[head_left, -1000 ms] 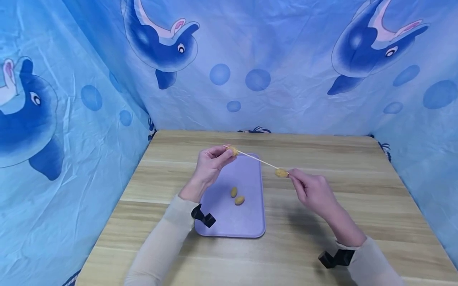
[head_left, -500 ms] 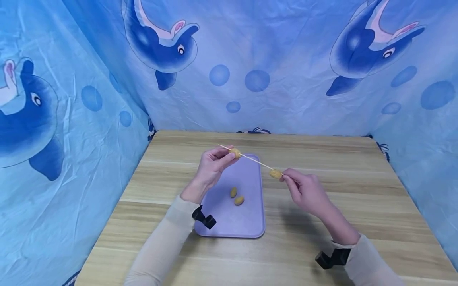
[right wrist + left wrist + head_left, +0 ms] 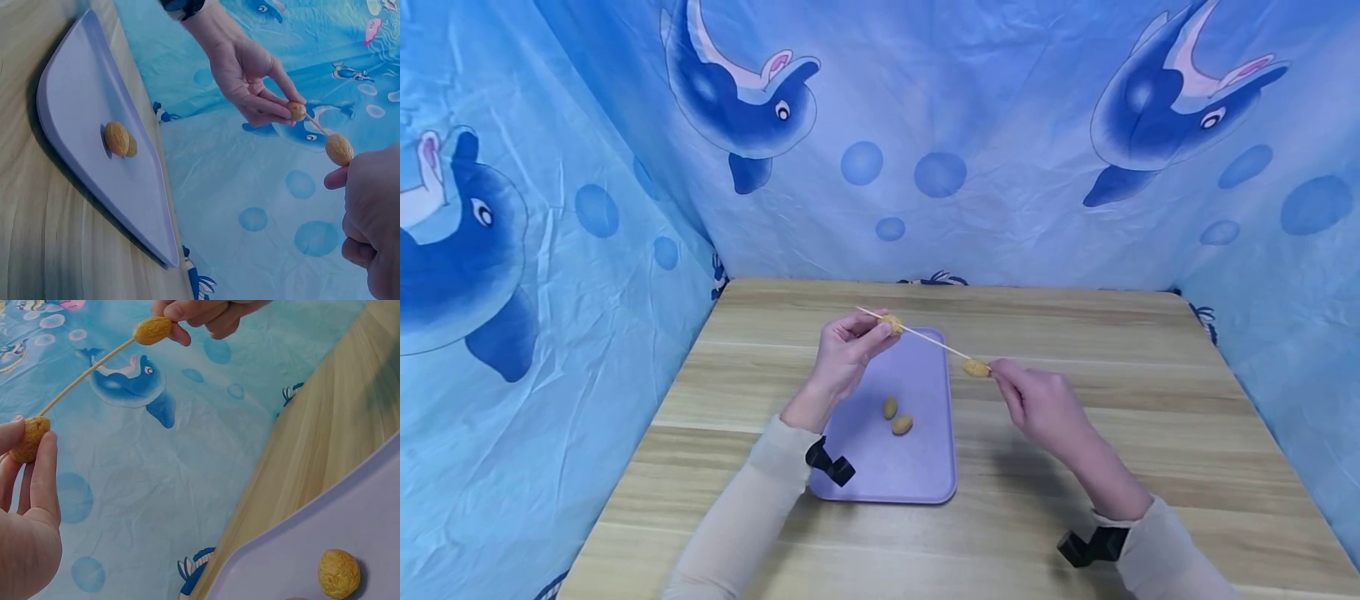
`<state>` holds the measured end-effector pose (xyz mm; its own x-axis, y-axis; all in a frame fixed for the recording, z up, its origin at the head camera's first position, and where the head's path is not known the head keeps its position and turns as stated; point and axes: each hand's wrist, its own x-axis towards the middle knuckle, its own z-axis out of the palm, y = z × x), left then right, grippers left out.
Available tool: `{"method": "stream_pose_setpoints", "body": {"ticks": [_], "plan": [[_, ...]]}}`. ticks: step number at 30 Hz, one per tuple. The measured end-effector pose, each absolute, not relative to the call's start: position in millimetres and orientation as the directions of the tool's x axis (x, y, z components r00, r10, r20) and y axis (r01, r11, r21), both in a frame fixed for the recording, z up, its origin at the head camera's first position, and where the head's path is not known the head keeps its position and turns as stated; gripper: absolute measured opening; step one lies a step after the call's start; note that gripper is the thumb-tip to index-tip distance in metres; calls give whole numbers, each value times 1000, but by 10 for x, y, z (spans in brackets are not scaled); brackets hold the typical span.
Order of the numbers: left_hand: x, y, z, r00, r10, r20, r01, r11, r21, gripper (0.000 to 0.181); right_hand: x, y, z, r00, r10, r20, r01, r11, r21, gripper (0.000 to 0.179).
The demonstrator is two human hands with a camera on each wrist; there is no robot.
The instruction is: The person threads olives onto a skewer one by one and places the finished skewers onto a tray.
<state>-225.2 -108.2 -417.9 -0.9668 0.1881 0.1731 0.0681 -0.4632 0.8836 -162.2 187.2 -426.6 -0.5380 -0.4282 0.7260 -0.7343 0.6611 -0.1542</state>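
A thin wooden skewer [image 3: 934, 340] slants in the air over the far part of the purple tray. My left hand [image 3: 844, 354] pinches a wrinkled yellow-brown oval piece [image 3: 31, 439], like a dried fruit, between thumb and fingers. The skewer runs through this piece, and its tip sticks out on the far left side. Toward the other end a second such piece [image 3: 976, 368] is threaded on, touching or almost touching the fingertips of my right hand [image 3: 1047, 408]. That hand pinches the skewer's end, which the fingers mostly hide.
Two more wrinkled oval pieces, one [image 3: 890, 407] beside the other [image 3: 902, 425], lie on the purple tray [image 3: 880, 479]. Under it is a wooden table [image 3: 1112, 333]. Blue dolphin-print cloth [image 3: 887, 100] stands behind and at both sides.
My right hand has moved left with the skewer and its threaded piece. More of the skewer tip now pokes out past the piece in my left hand, which has barely moved.
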Motion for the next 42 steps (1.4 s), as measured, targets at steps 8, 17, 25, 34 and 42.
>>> {"method": "stream_pose_setpoints", "body": {"ticks": [8,17,25,34,42], "plan": [[-2237,-1011,-4233,-958,219,183,60,-472,879,50,-1638,1824,-4238,-431,-451,781,-730,683,-9,44],[-2222,-949,-4281,-939,244,243,87,-515,853,50,-1623,1796,-4277,-651,-360,669,-698,631,-339,16],[-2210,-956,-4298,-934,240,265,106,-521,847,44,-1646,1786,-4348,-705,-317,634,-674,576,-462,21],[-2200,-900,-4203,-944,230,235,91,-504,859,54,-1674,1728,-4310,-574,-359,736,-723,644,-250,17],[-2199,-900,-4181,-946,230,228,93,-481,872,50,-1675,1698,-4275,-719,-314,620,-660,588,-467,17]]}}
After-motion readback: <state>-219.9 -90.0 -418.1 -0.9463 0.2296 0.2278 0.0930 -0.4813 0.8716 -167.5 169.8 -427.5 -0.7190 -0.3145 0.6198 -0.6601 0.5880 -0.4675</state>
